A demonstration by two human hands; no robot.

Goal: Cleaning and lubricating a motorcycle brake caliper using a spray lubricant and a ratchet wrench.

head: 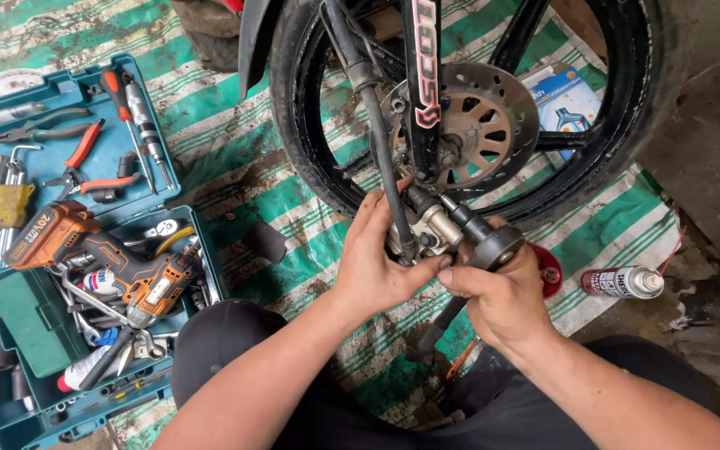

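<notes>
Head view: both hands' fingers (377, 250) curl closed around brake caliper (427, 233)

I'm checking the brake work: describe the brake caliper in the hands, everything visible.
The brake caliper is a grimy, silver-grey metal block, held just below the slotted brake disc beside the fork leg. The left hand cups it from the left; the right hand holds a dark cylindrical tool against it. A black hose runs upward.

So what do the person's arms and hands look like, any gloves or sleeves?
No gloves: the left hand and right hand are bare. Both forearms are bare too, with no sleeves, watch or rings in view. Dark trousers cover the knees.
</notes>
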